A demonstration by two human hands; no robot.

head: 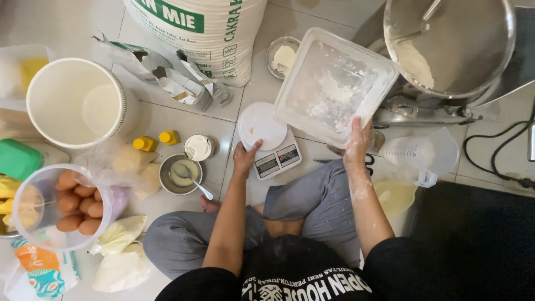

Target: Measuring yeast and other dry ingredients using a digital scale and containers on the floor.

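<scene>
Both hands worked: right hand (356,146) gripped the floury plastic tub (334,78); left hand (245,158), open, steadied the scale (270,142). Tilting slowly seemed wise

A square clear plastic tub (332,78), smeared inside with flour, is tilted up just right of the white kitchen scale (270,139).
</scene>
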